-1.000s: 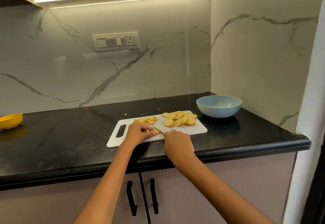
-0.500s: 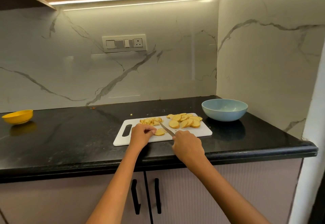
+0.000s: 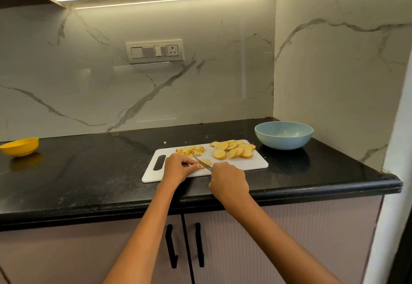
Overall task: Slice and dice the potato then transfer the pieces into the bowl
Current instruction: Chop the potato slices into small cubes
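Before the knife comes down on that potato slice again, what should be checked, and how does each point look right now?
1. Right hand grips the knife: ok.
2. Left hand steadies the slice being cut: ok.
3. Left fingertips clear of the blade: cannot tell; they sit very close to it.
4. Cutting board lies flat on the counter: ok.
5. Blue bowl stands ready beside the board's right end: ok, no pieces visible in it yet.
6. Uncut slices kept apart from the diced pile: ok.
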Motion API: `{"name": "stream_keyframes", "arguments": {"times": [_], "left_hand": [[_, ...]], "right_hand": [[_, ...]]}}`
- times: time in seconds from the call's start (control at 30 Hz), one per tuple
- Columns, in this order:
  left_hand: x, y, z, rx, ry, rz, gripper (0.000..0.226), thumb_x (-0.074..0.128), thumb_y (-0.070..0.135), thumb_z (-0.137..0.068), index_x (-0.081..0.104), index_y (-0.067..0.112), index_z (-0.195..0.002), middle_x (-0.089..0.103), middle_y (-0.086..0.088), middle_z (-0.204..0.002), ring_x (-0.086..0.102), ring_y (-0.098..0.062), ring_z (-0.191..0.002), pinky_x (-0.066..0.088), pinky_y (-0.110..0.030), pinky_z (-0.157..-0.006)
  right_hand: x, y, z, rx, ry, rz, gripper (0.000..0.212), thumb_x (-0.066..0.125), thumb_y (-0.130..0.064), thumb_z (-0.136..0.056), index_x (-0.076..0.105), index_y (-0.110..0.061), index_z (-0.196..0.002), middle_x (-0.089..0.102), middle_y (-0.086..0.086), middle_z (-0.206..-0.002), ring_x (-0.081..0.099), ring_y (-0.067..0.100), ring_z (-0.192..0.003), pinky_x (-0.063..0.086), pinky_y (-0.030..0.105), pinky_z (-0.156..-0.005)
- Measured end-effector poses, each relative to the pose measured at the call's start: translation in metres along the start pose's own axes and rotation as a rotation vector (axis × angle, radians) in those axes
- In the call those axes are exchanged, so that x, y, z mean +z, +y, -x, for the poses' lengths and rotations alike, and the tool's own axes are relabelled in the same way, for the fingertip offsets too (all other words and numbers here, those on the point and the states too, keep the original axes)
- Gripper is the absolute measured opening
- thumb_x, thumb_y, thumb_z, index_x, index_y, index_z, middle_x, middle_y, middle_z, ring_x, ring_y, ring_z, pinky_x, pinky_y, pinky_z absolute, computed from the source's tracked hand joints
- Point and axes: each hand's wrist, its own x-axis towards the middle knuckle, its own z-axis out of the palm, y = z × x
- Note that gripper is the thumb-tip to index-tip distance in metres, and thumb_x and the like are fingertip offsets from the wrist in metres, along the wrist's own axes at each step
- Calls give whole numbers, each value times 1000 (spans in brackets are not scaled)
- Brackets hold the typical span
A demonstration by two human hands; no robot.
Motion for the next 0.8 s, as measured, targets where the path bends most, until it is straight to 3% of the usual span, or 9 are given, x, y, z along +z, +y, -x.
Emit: {"name": "stream_keyframes", "arguments": {"times": [0.27, 0.4, 0.53, 0.67, 0.8], "left_hand": [[-1, 1, 2, 8, -4, -20, 16, 75, 17, -77, 75, 9, -91, 71, -6, -82, 50, -3, -62, 35, -9, -55], [0, 1, 3, 14, 10, -21, 15, 75, 17, -77, 75, 10, -91, 69, -2, -80, 50, -2, -63, 35, -8, -55], [-1, 1, 4, 22, 17, 8, 15, 72, 14, -80, 75, 8, -93, 72, -6, -93, 58, -6, -80, 41, -11, -67], [-1, -2, 3, -34, 66, 91, 17, 64, 5, -85, 72, 4, -100, 70, -8, -104, 60, -17, -102, 43, -22, -88], [-2, -4, 0, -101, 102, 167, 17, 66, 3, -83, 73, 7, -99, 69, -9, -105, 61, -21, -103, 46, -30, -96]], "right_hand": [[-2, -3, 2, -65, 0, 65, 28, 43, -14, -99, 50, -8, -125, 57, 10, -119, 57, 23, -104, 44, 30, -83], [2, 0, 7, -86, 9, 138, 27, 42, -12, -99, 51, -7, -123, 57, 10, -117, 58, 23, -103, 45, 30, -82], [3, 1, -2, -123, 10, 160, 26, 44, -13, -98, 53, -8, -122, 58, 10, -116, 58, 23, -103, 45, 30, -82], [8, 16, -6, -12, 50, -41, 22, 44, -18, -98, 55, -10, -115, 60, 9, -108, 60, 21, -94, 45, 28, -75], [4, 25, -11, 69, 31, -199, 25, 42, -25, -99, 59, -9, -110, 60, 9, -106, 59, 22, -94, 43, 30, -75]]}}
